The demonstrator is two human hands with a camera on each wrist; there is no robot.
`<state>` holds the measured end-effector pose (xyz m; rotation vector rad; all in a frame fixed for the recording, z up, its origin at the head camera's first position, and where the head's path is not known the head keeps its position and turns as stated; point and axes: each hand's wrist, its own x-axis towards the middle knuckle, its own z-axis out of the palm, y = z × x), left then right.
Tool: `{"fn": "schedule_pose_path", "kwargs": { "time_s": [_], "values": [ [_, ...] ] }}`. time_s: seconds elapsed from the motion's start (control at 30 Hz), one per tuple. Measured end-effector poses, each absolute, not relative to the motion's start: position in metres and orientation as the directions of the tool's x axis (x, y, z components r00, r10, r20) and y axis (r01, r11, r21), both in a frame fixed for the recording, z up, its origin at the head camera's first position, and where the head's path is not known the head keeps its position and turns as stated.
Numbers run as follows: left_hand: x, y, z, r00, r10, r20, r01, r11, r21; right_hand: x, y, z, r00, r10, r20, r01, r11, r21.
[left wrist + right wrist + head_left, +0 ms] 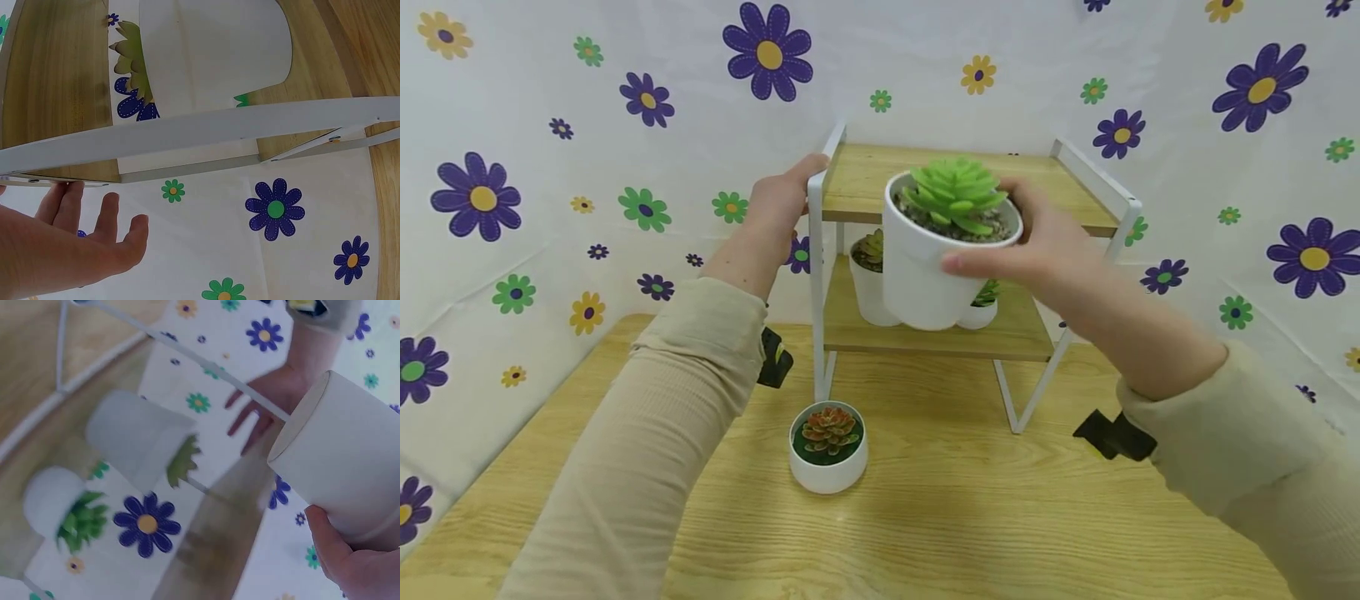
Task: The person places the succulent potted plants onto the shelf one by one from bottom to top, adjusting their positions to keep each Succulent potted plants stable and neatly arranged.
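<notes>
Right hand (1052, 237): grasping the white succulent pot (917, 271), suspended at nine o'clock from the palm, long axis standing near upright.
Left hand (775, 200): lying farther off, nine o'clock from the pot, loosely extended fingers touching the two-tier shelf (865, 179).
Shelf: standing behind, twelve o'clock.
Table (1000, 517): bearing a red-leaved succulent bowl (828, 477), seven o'clock.
Floral cloth (925, 50): hanging beyond.
</notes>
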<state>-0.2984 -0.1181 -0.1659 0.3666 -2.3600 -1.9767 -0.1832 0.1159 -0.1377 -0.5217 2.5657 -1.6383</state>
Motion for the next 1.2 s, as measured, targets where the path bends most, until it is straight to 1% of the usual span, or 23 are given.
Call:
{"fn": "schedule_pose_path", "kwargs": {
  "time_s": [0.13, 0.23, 0.5, 0.67, 0.83, 1.2],
  "values": [
    [-0.297, -0.121, -0.167, -0.97, -0.208, -0.122, -0.159, 0.167, 0.973, -0.196, 0.106, -0.117, -0.954, -0.261, 0.147, -0.25, 0.422, -0.871],
    [-0.297, -0.122, -0.168, -0.969, -0.21, -0.128, -0.164, 0.164, 0.973, -0.209, 0.099, -0.109, -0.968, -0.21, 0.134, -0.217, 0.447, -0.868],
    [-0.3, -0.121, -0.167, -0.966, -0.215, -0.144, -0.175, 0.135, 0.975, -0.244, 0.086, -0.101, -0.986, -0.126, 0.112, -0.157, 0.449, -0.879],
    [-0.3, -0.12, -0.166, -0.965, -0.216, -0.149, -0.182, 0.14, 0.973, -0.259, 0.081, -0.099, -0.993, -0.083, 0.086, -0.116, 0.482, -0.869],
    [-0.299, -0.119, -0.166, -0.965, -0.216, -0.148, -0.18, 0.137, 0.974, -0.272, 0.076, -0.097, -0.994, -0.068, 0.086, -0.109, 0.521, -0.846],
    [-0.299, -0.119, -0.165, -0.972, -0.203, -0.123, -0.15, 0.124, 0.981, -0.285, 0.066, -0.095, -0.996, -0.051, 0.078, -0.093, 0.486, -0.869]
  ]
}}
